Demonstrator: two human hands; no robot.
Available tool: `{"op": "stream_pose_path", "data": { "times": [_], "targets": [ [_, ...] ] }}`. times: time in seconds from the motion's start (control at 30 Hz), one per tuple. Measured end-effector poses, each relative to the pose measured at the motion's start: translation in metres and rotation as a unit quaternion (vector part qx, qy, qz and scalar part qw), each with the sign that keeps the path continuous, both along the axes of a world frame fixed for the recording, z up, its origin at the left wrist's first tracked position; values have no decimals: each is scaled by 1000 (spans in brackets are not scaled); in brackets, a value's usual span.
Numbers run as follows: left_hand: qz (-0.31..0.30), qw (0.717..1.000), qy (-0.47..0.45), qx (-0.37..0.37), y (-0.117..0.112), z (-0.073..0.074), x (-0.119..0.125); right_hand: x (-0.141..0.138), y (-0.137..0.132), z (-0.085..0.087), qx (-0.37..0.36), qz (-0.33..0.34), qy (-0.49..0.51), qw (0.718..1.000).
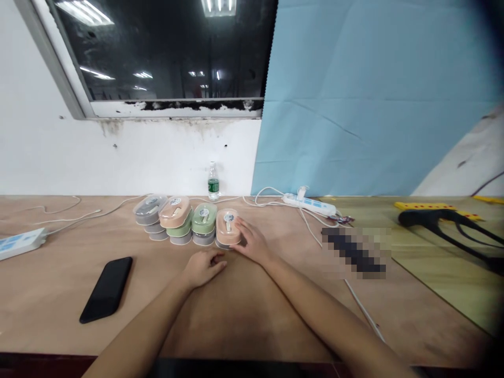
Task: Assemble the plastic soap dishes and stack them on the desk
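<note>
While the right hand [254, 244] lies against the right side of a pink lidded box [227, 226], its thumb and fingers stand apart — the fingers at the box's edge, the thumb low by the front corner, without closing around it. That pink box sits on a grey box [223, 245], the rightmost of four stacks in a row on the brown tabletop [236, 310]. The left hand [202, 266] rests just in front of the row, its fingers loosely bent, the thumb clear of them, with nothing seen in its hold.

Next to the pink box stands a green box [203, 218] on a grey one; further left, another pink box [174, 211] tops green and grey, and a grey stack [150, 209] ends the row. Behind them a clear bottle [213, 185] with a green label stands near the wall. A black phone [106, 290] lies left of the left forearm — and a white power strip [311, 203] lies beyond the right hand.
</note>
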State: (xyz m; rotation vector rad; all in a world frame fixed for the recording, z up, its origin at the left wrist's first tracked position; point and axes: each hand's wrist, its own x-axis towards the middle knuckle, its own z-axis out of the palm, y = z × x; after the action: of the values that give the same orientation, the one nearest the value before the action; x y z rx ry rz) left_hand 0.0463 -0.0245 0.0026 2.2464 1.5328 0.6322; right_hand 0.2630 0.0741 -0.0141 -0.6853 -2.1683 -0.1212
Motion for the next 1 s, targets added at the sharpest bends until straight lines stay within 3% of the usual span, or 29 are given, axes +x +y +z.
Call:
{"op": "stream_pose_path", "data": {
  "times": [0.27, 0.43, 0.57, 0.67, 0.77, 0.83, 0.9, 1.0],
  "targets": [
    [8, 999, -34, -2, -2, 1, 0, 6, 6, -4, 43, 6, 34, 998],
    [-12, 985, -170, -15, -2, -7, -2, 13, -3, -3, 48, 13, 102, 994],
    [-70, 928, -361, -55, 0, -14, 7, 8, -25, -5, 63, 85, 108, 989],
    [-96, 873, -472, -73, 2, -11, 24, 2, -35, -5, 56, 127, 137, 981],
    [-119, 797, -580, -119, 8, -1, 44, 2, -37, -2, 53, 150, 138, 978],
    [-92, 749, -640, -143, 12, 4, 54, 5, -35, 0, 45, 155, 135, 978],
    [-74, 734, -659, -150, 16, 7, 59, 8, -33, 0, 21, 156, 133, 978],
    [-50, 766, -633, -103, 16, 4, 58, 10, -31, 0, -28, 170, 104, 979]
  ]
}}
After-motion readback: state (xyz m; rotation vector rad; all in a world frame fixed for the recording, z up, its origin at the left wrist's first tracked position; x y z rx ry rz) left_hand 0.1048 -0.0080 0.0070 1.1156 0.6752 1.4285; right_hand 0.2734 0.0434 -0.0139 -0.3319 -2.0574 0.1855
